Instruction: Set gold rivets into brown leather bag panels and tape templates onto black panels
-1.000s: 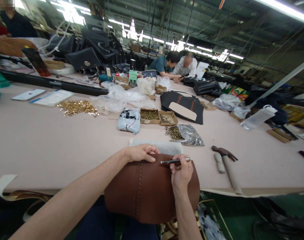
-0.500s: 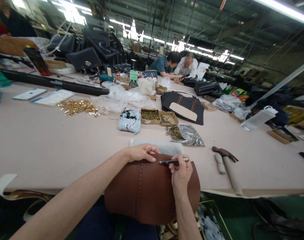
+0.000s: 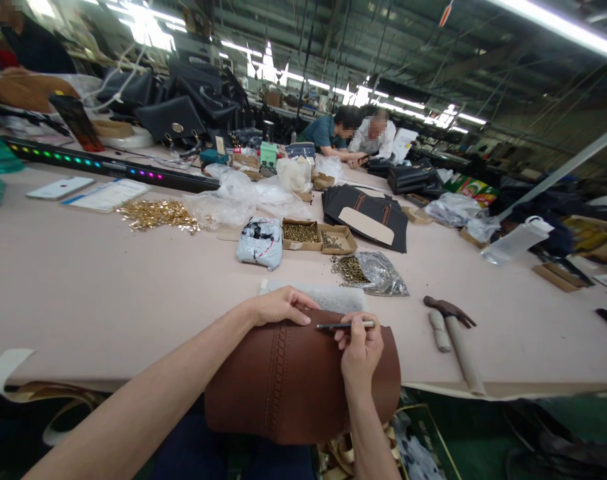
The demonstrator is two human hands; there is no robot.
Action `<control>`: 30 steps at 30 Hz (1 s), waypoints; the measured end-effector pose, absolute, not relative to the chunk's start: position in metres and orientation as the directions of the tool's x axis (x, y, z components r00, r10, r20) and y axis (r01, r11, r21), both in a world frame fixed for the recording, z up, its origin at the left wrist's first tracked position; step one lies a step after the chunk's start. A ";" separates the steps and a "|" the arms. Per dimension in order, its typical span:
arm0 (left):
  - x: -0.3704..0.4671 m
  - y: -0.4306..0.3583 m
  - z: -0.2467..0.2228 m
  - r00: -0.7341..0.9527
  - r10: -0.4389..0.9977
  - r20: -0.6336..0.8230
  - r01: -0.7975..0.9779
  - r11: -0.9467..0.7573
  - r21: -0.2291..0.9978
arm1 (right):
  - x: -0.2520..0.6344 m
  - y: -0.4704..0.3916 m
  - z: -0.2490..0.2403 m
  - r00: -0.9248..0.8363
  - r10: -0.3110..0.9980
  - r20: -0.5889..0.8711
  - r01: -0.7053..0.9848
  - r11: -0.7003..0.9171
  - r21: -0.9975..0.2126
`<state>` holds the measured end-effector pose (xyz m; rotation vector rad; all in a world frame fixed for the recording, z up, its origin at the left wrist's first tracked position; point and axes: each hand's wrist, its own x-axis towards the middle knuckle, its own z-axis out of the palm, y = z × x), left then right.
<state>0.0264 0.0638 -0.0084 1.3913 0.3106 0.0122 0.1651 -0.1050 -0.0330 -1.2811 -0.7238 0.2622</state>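
Overhead, lit tubes (image 3: 558, 27); hammer (image 3: 464, 355) on pinkish table (image 3: 158, 293); right grip (image 3: 362, 348) holding slim tool (image 3: 336, 326), left grip (image 3: 282, 307) pinching leather (image 3: 313, 380).

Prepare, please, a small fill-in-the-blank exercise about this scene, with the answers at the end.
1. The large, stitched leather piece touched by the person's left hand is ____ in colour.
2. The slim, dark tool with a pale end is held in the fingers of the person's ____ hand.
3. The dark claw-headed tool with a pale handle, lying on the pale pink table, is a ____.
4. Right of the pale, plastic-wrapped bundle, ____ small open cardboard boxes hold metal pieces.

Missing words: brown; right; hammer; two.
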 end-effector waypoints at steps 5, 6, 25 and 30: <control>0.027 0.064 -0.010 0.956 0.193 -0.219 0.188 0.170 0.967 | 0.162 -0.107 -0.040 0.701 0.568 0.431 0.384 0.209 -0.900; 0.027 0.064 -0.011 0.954 0.196 -0.225 0.195 0.161 0.967 | 0.162 -0.107 -0.042 0.687 0.567 0.454 0.427 0.191 -0.884; 0.036 0.055 0.000 0.939 0.344 -0.012 0.257 -0.678 0.688 | 0.155 -0.100 -0.034 0.388 0.699 0.600 0.803 0.063 -0.593; 0.029 0.048 0.000 0.922 0.384 0.044 0.267 -0.716 0.645 | 0.155 -0.097 -0.032 0.358 0.735 0.576 0.817 0.052 -0.575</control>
